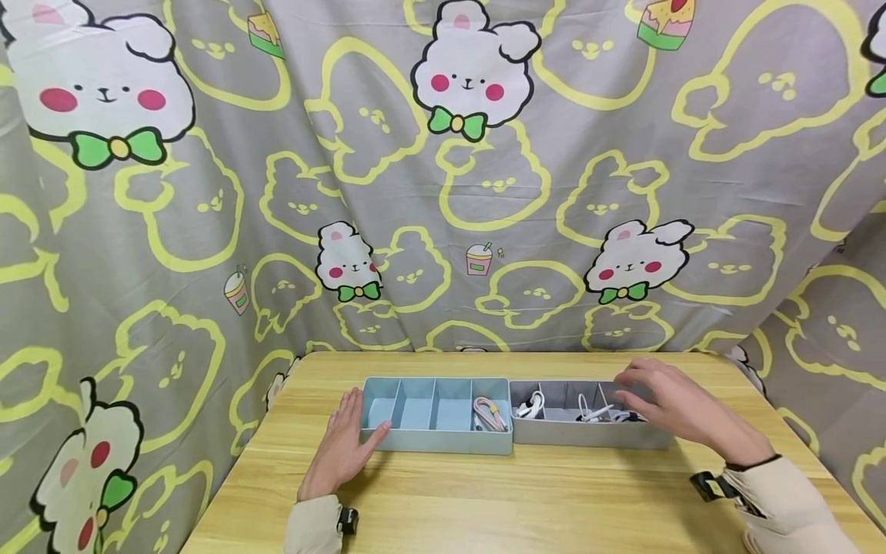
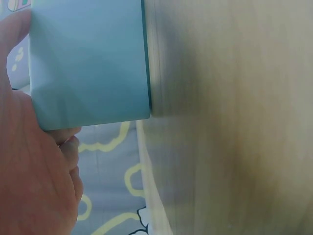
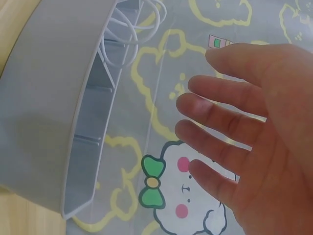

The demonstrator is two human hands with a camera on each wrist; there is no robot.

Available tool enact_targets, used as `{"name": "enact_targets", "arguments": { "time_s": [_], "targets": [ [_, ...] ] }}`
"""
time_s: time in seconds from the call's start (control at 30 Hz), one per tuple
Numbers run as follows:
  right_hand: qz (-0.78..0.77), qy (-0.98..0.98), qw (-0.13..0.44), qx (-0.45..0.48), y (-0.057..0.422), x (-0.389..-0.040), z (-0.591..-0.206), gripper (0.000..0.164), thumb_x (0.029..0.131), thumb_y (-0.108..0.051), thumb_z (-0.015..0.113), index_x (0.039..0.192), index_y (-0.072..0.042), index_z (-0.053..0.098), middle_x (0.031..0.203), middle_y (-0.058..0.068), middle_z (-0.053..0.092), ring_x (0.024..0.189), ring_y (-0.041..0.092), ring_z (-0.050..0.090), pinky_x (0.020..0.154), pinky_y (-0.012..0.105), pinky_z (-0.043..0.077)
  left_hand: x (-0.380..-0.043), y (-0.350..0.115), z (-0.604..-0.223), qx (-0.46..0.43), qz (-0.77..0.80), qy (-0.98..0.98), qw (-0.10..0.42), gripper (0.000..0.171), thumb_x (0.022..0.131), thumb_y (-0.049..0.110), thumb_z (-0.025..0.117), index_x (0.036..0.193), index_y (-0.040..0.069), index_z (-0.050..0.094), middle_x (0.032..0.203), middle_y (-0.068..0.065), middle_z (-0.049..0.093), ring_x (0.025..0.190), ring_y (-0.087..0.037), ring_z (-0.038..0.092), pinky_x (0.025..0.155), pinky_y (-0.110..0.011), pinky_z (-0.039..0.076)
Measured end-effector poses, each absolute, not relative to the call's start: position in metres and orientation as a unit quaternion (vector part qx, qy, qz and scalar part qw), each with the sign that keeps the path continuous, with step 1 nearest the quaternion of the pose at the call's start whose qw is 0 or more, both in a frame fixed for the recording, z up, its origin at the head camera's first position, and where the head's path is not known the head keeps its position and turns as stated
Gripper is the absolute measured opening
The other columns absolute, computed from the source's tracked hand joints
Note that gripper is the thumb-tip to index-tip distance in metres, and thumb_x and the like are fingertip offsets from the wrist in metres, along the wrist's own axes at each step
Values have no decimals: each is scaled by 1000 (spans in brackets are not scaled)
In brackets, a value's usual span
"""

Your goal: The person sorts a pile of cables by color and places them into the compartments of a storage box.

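Note:
A light-blue divided box [image 1: 436, 442] lies lengthwise on the table. My left hand [image 1: 339, 442] rests against its left end, thumb on the front rim and fingers along the end wall. In the left wrist view, this hand [image 2: 41, 171] touches the box's corner. A pinkish bundled cable [image 1: 490, 414] lies in the rightmost blue compartment. Adjoining it on the right is a grey divided box [image 1: 588, 434] holding a white coiled cable [image 1: 533, 404] and more white cable [image 1: 591, 412]. Above its right end hovers my right hand [image 1: 667, 396]; the right wrist view shows its fingers spread, holding nothing.
Both boxes stand on a wood-grain table [image 1: 471, 500], near its back edge. A grey curtain [image 1: 498, 185] with rabbit prints hangs behind the table and along both sides.

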State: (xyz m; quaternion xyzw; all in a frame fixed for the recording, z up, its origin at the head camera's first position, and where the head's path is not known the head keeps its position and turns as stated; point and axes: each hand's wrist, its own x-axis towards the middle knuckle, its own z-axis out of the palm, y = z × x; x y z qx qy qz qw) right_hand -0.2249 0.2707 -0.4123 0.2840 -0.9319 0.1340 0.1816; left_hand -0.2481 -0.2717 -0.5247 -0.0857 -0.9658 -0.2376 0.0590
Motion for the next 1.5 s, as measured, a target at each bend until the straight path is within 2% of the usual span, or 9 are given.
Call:
{"name": "enact_targets", "arguments": {
  "time_s": [0.13, 0.47, 0.7, 1.0, 1.27, 1.5],
  "targets": [
    [130, -929, 199, 283, 274, -221, -412, 12, 89, -15, 80, 101, -16, 79, 94, -11, 66, 83, 7, 63, 69, 28, 52, -248, -272, -525, -86, -238, -966, 60, 96, 104, 62, 46, 163, -5, 12, 173, -22, 9, 162, -43, 10, 130, -62, 11],
    [117, -932, 206, 274, 284, -211, -411, 15, 88, -16, 81, 103, -15, 78, 96, -9, 68, 86, 11, 65, 71, 34, 55, -246, -271, -523, -88, -236, -965, 67, 95, 104, 61, 47, 163, -7, 14, 172, -25, 12, 161, -44, 12, 130, -63, 13],
    [122, -927, 226, 272, 292, -204, -413, 18, 84, -13, 84, 101, -15, 78, 95, -10, 68, 83, 11, 65, 68, 31, 53, -245, -270, -521, -89, -238, -964, 72, 94, 104, 60, 47, 162, -7, 16, 172, -25, 13, 161, -45, 13, 129, -64, 13],
    [113, -941, 204, 246, 305, -192, -413, 21, 87, -17, 83, 107, -16, 77, 101, -7, 71, 88, 16, 67, 69, 32, 54, -246, -270, -522, -89, -237, -965, 66, 95, 104, 61, 47, 162, -7, 15, 172, -25, 12, 161, -45, 12, 130, -64, 13],
    [99, -945, 211, 228, 315, -181, -413, 26, 84, -17, 85, 109, -16, 77, 104, -4, 72, 92, 22, 69, 71, 35, 55, -247, -273, -524, -85, -245, -964, 58, 96, 103, 62, 47, 163, -5, 13, 173, -23, 9, 162, -43, 8, 130, -63, 11],
    [94, -942, 237, 219, 327, -171, -419, 27, 82, -18, 87, 106, -17, 76, 99, -9, 72, 88, 17, 68, 69, 32, 54, -248, -273, -524, -83, -240, -966, 51, 97, 103, 63, 47, 164, -4, 12, 173, -23, 11, 162, -42, 8, 131, -62, 11]
  ]
}}
